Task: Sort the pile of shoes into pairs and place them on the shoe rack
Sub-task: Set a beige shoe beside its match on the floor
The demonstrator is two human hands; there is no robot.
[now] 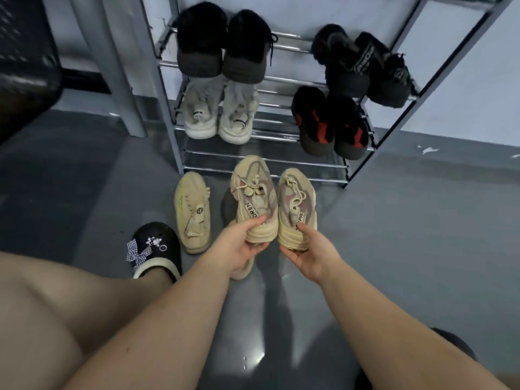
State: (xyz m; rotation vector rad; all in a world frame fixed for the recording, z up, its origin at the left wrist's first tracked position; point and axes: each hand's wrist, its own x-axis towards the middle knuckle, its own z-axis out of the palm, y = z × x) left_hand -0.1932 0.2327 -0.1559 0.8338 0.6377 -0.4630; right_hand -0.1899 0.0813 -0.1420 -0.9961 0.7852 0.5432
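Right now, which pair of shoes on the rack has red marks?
The black pair with red marks, right side of the middle shelf. The other pairs there are plain black or cream.

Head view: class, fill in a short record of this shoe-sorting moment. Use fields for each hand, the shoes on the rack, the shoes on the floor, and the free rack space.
left hand: left hand grips the heel of one tan sneaker
right hand: right hand grips the heel of the matching tan sneaker
on rack: shoe rack holds four pairs, two black, one cream, one black with red
on floor: a yellowish sneaker lies alone; another shoe is mostly hidden under the left hand
free space: lowest rack shelf
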